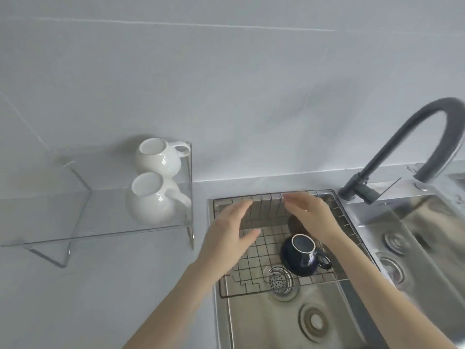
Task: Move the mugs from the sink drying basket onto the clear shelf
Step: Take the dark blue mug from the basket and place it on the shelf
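A dark blue mug (302, 255) stands upright in the wire drying basket (254, 275) that hangs in the left sink bowl. Two round white mugs (157, 157) (153, 197) stand on the right end of the clear shelf (100, 215) on the counter. My left hand (230, 230) hovers open over the basket's left side, fingers apart, holding nothing. My right hand (310, 214) is open above the basket's back part, just beyond the blue mug, and does not touch it.
A dark grey curved faucet (402, 149) rises at the right, between the two steel sink bowls. The left bowl's drain strainer (279, 282) lies under the basket. The right bowl (425, 238) has its own drain. A pale tiled wall stands behind.
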{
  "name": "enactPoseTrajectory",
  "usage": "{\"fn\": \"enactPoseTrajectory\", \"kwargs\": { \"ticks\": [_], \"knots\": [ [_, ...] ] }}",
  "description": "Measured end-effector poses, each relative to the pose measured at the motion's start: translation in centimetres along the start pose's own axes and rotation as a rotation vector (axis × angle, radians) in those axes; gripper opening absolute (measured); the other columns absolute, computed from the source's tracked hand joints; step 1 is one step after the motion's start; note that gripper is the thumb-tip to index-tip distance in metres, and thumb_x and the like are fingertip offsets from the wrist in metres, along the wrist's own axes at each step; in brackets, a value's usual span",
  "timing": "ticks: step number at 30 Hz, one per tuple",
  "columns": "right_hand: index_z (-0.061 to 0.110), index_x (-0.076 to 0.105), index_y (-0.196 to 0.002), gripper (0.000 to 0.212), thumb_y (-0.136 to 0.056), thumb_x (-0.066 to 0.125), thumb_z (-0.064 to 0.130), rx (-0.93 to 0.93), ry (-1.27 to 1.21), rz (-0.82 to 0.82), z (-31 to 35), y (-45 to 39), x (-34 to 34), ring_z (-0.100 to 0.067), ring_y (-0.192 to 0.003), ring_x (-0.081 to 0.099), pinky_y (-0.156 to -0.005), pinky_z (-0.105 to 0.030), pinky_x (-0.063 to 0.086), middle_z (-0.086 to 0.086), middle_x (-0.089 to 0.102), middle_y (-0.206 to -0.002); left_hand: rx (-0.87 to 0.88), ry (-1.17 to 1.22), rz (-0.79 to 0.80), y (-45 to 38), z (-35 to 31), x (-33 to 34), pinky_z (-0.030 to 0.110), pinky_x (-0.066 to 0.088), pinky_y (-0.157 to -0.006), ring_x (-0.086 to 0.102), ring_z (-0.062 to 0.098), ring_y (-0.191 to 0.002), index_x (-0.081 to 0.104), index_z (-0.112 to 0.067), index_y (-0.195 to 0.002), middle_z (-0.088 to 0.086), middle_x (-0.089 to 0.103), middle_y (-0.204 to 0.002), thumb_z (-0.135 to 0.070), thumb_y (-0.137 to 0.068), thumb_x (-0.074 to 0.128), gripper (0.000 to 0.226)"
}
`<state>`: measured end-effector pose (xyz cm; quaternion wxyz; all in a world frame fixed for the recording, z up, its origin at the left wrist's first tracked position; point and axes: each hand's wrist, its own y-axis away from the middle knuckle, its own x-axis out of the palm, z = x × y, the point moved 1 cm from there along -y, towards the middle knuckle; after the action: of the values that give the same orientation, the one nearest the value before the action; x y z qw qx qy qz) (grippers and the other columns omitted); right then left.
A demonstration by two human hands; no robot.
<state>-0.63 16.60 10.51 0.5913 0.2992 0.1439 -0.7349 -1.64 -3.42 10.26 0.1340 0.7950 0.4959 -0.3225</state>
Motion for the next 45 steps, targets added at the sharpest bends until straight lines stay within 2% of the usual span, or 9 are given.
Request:
{"fn": "enactPoseTrajectory", "kwargs": {
  "ticks": [3,8,12,17,22,27,34,37,45],
  "knots": [
    [0.014,0.067,-0.108,0.024,-0.087,0.055,0.016,0.197,0.085,-0.047,-6.6,1.6,-3.2,-0.017,-0.089,0.062,-0.079,-0.023,0.042,-0.006,0.070,-0.106,-0.136,0.080,0.225,-0.5,0.5,7.2,0.023,0.026,-0.109,0.035,0.013,-0.135,0.031,-0.020,-0.139,0.000,0.037,-0.149,-0.036,-0.081,0.061,0.068],
    [0.010,0.059,-0.119,0.035,-0.084,0.058,0.012,0.386,0.207,0.130,-13.8,3.3,-3.7,-0.022,-0.111,0.060,-0.092,-0.025,0.041,-0.008,0.065,-0.122,-0.326,0.219,0.435,-2.3,0.8,15.3,0.024,0.028,-0.099,0.036,0.019,-0.133,0.032,-0.015,-0.137,0.003,0.039,-0.144,-0.025,-0.073,0.071,0.076],
    [0.009,0.055,-0.123,0.044,-0.080,0.062,0.016,0.405,0.215,0.183,-15.8,2.8,-2.3,-0.023,-0.112,0.057,-0.096,-0.032,0.042,-0.010,0.063,-0.123,-0.387,0.265,0.397,-3.5,2.3,18.7,0.026,0.038,-0.091,0.050,0.016,-0.118,0.042,-0.022,-0.123,-0.012,0.051,-0.120,-0.022,-0.058,0.079,0.074],
    [0.011,0.069,-0.095,0.018,-0.080,0.060,0.012,0.352,0.163,0.082,-16.5,2.3,-1.2,-0.027,-0.092,0.062,-0.082,-0.035,0.047,-0.013,0.072,-0.093,-0.397,0.282,0.296,-3.6,3.2,19.8,0.025,0.042,-0.091,0.055,0.014,-0.109,0.048,-0.018,-0.123,-0.003,0.062,-0.118,-0.024,-0.054,0.082,0.077],
    [0.014,0.071,-0.097,0.019,-0.080,0.062,0.015,0.290,0.195,0.049,-15.1,2.1,-1.5,-0.026,-0.090,0.064,-0.082,-0.038,0.050,-0.012,0.074,-0.091,-0.346,0.261,0.273,-4.0,3.0,18.3,0.019,0.040,-0.082,0.057,0.012,-0.100,0.053,-0.018,-0.120,-0.006,0.065,-0.108,-0.025,-0.055,0.083,0.072],
    [0.016,0.072,-0.099,0.021,-0.078,0.066,0.015,0.140,0.141,-0.028,-9.7,1.5,-2.3,-0.024,-0.090,0.068,-0.087,-0.043,0.053,-0.011,0.075,-0.095,-0.246,0.199,0.153,-4.8,1.8,12.5,0.026,0.044,-0.093,0.055,0.014,-0.111,0.049,-0.018,-0.127,-0.005,0.062,-0.119,-0.031,-0.055,0.082,0.081],
    [0.016,0.074,-0.092,0.017,-0.078,0.065,0.012,-0.169,-0.017,-0.116,2.6,1.4,-2.1,-0.022,-0.086,0.069,-0.084,-0.031,0.052,-0.005,0.077,-0.086,-0.092,0.172,-0.072,-4.6,-0.9,-1.1,0.024,0.048,-0.084,0.061,0.014,-0.095,0.054,-0.023,-0.114,-0.008,0.067,-0.098,-0.028,-0.054,0.083,0.067],
    [0.016,0.074,-0.087,0.015,-0.077,0.065,0.010,-0.292,-0.087,-0.109,8.9,1.2,-0.6,-0.026,-0.080,0.069,-0.083,-0.043,0.055,-0.007,0.076,-0.082,-0.070,0.181,-0.188,-3.5,-1.0,-7.9,0.020,0.046,-0.086,0.061,0.012,-0.095,0.056,-0.026,-0.113,-0.016,0.064,-0.090,-0.029,-0.050,0.082,0.069],
    [0.014,0.074,-0.086,0.014,-0.075,0.066,0.010,-0.458,-0.148,0.037,21.1,-1.6,7.6,-0.013,-0.072,0.070,-0.083,-0.037,0.056,-0.006,0.076,-0.080,-0.087,0.144,-0.379,0.0,3.7,-21.2,0.030,0.050,-0.090,0.063,0.013,-0.096,0.059,-0.030,-0.107,-0.007,0.070,-0.098,-0.032,-0.048,0.079,0.062]
  ]
}}
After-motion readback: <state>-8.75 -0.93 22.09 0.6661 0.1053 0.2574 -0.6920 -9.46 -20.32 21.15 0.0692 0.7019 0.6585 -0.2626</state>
